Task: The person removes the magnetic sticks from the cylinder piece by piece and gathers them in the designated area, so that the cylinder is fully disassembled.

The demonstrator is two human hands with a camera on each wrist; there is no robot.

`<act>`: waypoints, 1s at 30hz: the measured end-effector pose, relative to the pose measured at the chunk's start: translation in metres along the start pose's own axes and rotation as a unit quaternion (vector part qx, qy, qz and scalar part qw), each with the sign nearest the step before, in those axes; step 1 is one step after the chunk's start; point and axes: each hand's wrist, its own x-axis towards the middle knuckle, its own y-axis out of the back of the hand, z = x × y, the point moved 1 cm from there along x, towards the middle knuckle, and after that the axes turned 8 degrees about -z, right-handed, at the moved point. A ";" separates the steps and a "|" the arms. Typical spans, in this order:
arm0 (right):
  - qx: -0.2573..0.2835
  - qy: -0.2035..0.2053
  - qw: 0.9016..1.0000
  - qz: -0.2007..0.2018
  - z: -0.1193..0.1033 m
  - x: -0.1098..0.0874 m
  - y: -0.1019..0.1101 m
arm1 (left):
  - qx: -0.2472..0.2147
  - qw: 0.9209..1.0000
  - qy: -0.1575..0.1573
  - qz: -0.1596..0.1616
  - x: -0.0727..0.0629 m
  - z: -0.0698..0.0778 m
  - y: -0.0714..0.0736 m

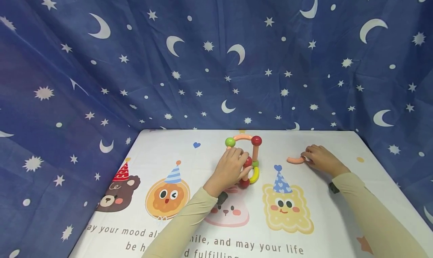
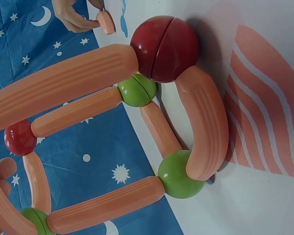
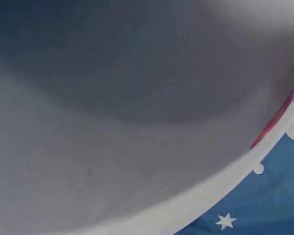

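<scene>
A toy frame of orange sticks joined by red and green balls point(image 1: 256, 140) stands on the table in the head view, with a curved yellow stick point(image 1: 255, 174) low on its right side. My left hand point(image 1: 228, 171) grips its near left part. Close up in the left wrist view are a red ball point(image 2: 165, 49), a green ball point(image 2: 181, 174) and a straight orange stick point(image 2: 105, 204); a few fingertips point(image 2: 2, 169) curl at the left edge. Over to the right, my right hand point(image 1: 321, 160) pinches one end of a loose curved orange stick point(image 1: 295, 160) at the tabletop.
A white cloth point(image 1: 189, 228) printed with cartoon figures and lettering covers the table. Blue curtains point(image 1: 203, 62) with moons and stars hang behind it and along the left. Mostly pale, blurred surface fills the right wrist view, and the right hand's grasp is out of it.
</scene>
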 end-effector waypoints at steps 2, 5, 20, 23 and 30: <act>0.000 0.000 1.000 -0.002 0.001 0.000 -0.001 | 0.001 1.000 -0.001 0.001 0.000 0.000 0.000; 0.002 -0.003 1.000 0.000 0.001 0.000 -0.002 | 0.002 1.000 -0.001 0.001 -0.001 0.000 0.001; 0.004 -0.037 0.999 -0.006 0.001 0.006 0.001 | 0.003 1.000 -0.005 -0.002 -0.001 0.000 0.002; 0.014 -0.051 0.998 -0.014 0.002 0.004 0.002 | 0.007 1.000 -0.006 -0.002 0.000 0.001 0.002; 0.016 -0.071 0.997 0.024 -0.007 0.002 0.011 | -0.011 1.000 -0.010 -0.007 0.000 -0.002 0.005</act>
